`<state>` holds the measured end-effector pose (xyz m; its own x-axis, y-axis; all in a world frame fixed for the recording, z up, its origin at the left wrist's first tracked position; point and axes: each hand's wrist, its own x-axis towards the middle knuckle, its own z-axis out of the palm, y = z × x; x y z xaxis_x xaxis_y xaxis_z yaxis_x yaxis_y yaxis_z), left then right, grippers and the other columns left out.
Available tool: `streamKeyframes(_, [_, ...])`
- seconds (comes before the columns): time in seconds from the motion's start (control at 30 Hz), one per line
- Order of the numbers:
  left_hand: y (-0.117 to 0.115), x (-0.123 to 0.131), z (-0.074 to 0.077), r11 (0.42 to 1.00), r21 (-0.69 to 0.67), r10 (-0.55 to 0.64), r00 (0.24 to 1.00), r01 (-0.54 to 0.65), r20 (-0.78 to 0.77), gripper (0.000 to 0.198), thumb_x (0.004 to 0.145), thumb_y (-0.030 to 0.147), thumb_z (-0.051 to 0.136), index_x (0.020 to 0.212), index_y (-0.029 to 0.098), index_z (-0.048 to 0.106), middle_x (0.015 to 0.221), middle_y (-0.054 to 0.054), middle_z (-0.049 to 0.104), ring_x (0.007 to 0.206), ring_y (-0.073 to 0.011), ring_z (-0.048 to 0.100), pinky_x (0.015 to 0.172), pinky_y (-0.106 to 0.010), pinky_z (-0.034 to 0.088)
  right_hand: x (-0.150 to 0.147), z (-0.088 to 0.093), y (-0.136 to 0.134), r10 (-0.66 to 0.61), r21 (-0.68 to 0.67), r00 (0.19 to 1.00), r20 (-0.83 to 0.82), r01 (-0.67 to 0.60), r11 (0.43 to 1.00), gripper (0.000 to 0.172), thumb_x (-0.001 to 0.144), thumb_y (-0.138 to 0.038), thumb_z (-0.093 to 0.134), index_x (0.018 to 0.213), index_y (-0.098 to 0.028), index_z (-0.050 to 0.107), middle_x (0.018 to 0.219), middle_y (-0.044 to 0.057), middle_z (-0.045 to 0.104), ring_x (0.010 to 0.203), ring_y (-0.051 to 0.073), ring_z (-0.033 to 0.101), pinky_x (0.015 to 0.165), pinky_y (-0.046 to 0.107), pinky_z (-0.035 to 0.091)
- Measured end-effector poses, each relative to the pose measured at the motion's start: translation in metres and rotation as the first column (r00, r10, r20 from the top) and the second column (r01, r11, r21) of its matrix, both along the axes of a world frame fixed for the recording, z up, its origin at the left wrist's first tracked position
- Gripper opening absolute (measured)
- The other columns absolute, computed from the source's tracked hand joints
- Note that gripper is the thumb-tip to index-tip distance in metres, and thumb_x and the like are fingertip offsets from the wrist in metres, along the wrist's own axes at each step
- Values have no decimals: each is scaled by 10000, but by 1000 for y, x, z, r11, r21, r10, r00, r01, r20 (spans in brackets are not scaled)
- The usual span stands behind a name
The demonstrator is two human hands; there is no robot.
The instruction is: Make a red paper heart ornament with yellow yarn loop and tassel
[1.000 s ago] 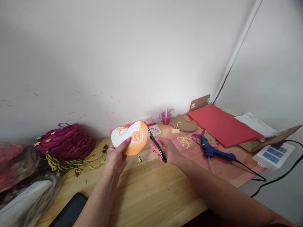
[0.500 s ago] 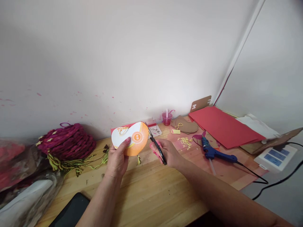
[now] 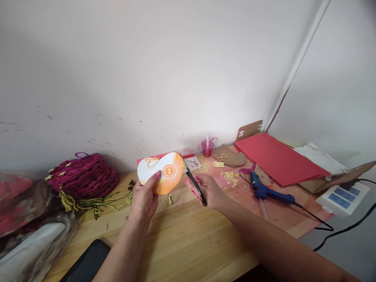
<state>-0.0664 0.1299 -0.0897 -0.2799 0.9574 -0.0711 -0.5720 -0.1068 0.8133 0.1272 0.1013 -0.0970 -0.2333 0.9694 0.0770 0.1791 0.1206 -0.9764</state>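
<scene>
My left hand (image 3: 147, 196) is closed on a rounded white and orange card (image 3: 172, 170), thumb on its printed face. The card is held up above the wooden table, with a thin yellow cord loop (image 3: 152, 160) near its upper left edge. In my right hand (image 3: 205, 190) is a pair of scissors (image 3: 192, 176) with dark handles, the fingers wrapped round them. The scissor blades lie at the card's right edge; whether they touch it I cannot tell. A small yellow tassel (image 3: 170, 199) shows just below the card.
On the left lie a magenta braided bundle (image 3: 88, 176) with yellow stars, plastic bags (image 3: 26, 203) and a phone (image 3: 86, 260). To the right are a blue glue gun (image 3: 264, 192), red sheets (image 3: 282, 158), brown cutouts (image 3: 232, 156), yellow bits (image 3: 230, 178) and a pink cup (image 3: 207, 149).
The card has shifted and turned very slightly in my left hand's grip. Both hands otherwise stay in nearly the same place.
</scene>
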Motion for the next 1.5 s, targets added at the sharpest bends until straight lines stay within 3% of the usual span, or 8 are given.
streamKeyframes(0.33, [1, -4, 1, 1000, 14, 1, 1000, -1, 4, 376, 735, 60, 789, 1093, 173, 768, 1150, -96, 787, 996, -210, 765, 928, -314, 614, 3, -2, 2, 24, 18, 1000, 14, -24, 1000, 437, 922, -500, 614, 663, -215, 409, 585, -68, 344, 523, 83, 323, 514, 257, 219])
streamKeyframes(0.5, [0, -4, 2, 999, 0, -52, 999, 52, 9, 405, 741, 62, 771, 1133, 159, 757, 1148, -115, 786, 1003, -258, 769, 935, -381, 621, 5, -5, 3, 40, 14, 999, -1, -40, 999, 386, 903, -467, 615, 679, -215, 427, 599, -64, 366, 522, 83, 334, 502, 250, 237])
streamKeyframes(0.7, [-1, -3, 2, 998, -9, -66, 998, 66, 17, 402, 724, 35, 769, 1111, 143, 756, 1141, -114, 789, 899, -235, 788, 915, -368, 628, 5, -6, 4, 97, -41, 990, -103, -102, 994, 432, 883, -541, 645, 693, -218, 431, 602, -69, 386, 475, 77, 389, 449, 231, 284])
streamKeyframes(0.93, [-1, -1, 2, 998, -23, -65, 998, 65, -4, 377, 699, 28, 783, 1063, 121, 754, 1069, -125, 802, 868, -250, 791, 923, -399, 625, 6, -7, 4, 70, -115, 990, -126, -85, 990, 518, 909, -655, 593, 698, -207, 444, 603, -57, 454, 455, 73, 444, 435, 225, 302])
streamKeyframes(1.3, [4, -8, 1, 999, -29, -37, 998, 36, -47, 430, 668, 67, 837, 1083, 131, 743, 1077, -138, 795, 951, -286, 779, 956, -448, 614, 5, -3, 4, 39, -99, 998, -56, -45, 994, 501, 871, -659, 608, 693, -226, 429, 575, -67, 396, 478, 86, 330, 454, 260, 247])
streamKeyframes(1.5, [5, -10, 0, 1000, -10, -15, 998, 15, -62, 396, 683, 91, 841, 1067, 123, 750, 1070, -128, 796, 950, -250, 773, 965, -398, 605, 5, -1, 2, 41, -50, 999, 3, -41, 998, 472, 889, -589, 615, 664, -222, 421, 566, -65, 363, 498, 88, 320, 479, 257, 226])
